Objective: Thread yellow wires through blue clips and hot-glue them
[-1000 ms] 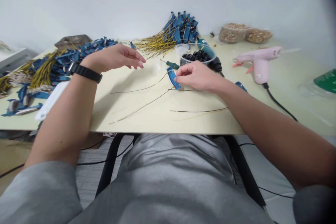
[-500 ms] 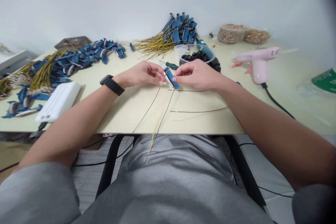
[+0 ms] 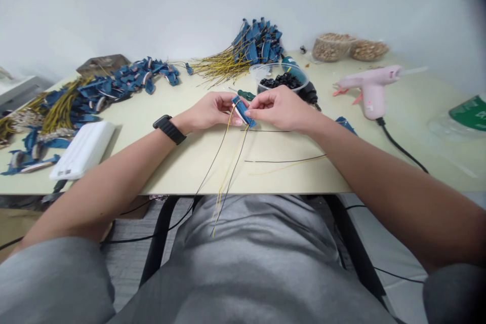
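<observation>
1. Blue strip (image 3: 243, 110) is sitting between both hands above the middle of the table (image 3: 182, 162), with thin yellow and black wires (image 3: 224, 172) hanging from it over the near edge toward the person's lap.
2. Left hand (image 3: 212, 110) is closing thumb and fingers on the strip's near end; right hand (image 3: 279, 107) is pinching its far end, the other fingers curled in.
3. Risk, as judged: the hanging wires are trailing loose, so a pull on the strip may be snagging them on the table edge and dragging them out of line.
4. Risk, as judged: the pinch is narrow on both sides, so the strip may be twisting or slipping between the fingertips.
5. Loose wires (image 3: 284, 161) are lying on the table near the right forearm; a sweep of that arm may be brushing them off.
6. Pink glue gun (image 3: 370, 91) is resting well to the right, its black cord (image 3: 402, 149) running toward the near edge; an elbow catching the cord may be tipping it.
</observation>
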Available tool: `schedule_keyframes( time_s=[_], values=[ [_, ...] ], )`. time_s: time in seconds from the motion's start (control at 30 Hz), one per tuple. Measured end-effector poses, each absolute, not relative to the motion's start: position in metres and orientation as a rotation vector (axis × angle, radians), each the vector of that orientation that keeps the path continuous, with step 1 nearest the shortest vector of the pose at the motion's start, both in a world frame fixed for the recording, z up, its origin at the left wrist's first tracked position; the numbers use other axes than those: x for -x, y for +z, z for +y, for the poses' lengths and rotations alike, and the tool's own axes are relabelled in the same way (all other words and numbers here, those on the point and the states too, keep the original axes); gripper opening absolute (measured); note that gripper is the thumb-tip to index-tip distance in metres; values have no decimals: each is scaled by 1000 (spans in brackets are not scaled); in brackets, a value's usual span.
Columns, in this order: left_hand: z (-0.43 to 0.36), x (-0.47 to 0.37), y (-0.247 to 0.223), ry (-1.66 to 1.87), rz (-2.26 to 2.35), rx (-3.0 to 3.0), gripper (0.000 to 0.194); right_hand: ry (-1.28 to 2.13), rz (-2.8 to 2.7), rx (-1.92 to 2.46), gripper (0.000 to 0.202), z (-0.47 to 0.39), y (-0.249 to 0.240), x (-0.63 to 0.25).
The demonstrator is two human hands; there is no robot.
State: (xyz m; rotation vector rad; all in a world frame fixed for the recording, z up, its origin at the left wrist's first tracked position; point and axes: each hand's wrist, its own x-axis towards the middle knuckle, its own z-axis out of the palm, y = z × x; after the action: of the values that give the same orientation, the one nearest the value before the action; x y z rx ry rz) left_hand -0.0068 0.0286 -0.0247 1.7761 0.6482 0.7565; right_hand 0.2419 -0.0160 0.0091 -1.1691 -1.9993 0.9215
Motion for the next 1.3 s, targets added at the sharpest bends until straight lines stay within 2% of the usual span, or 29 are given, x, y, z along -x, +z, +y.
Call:
schedule_keyframes(
  time_s=[0.2, 0.47, 1.0, 1.3],
  values=[
    [29, 6, -28, 796, 657, -1765, 61, 858, -1984, 1195, 23, -13, 6, -242],
    [28, 5, -31, 838, 653, -1724, 58, 824, -1923, 1234, 37, -15, 6, -239],
    [27, 3, -31, 885, 676, -1678, 57, 870, -1813, 1186, 30, -15, 2, -235],
    [28, 4, -33, 893, 677, -1664, 59, 916, -1788, 1150, 18, -14, 0, -236]
  ],
)
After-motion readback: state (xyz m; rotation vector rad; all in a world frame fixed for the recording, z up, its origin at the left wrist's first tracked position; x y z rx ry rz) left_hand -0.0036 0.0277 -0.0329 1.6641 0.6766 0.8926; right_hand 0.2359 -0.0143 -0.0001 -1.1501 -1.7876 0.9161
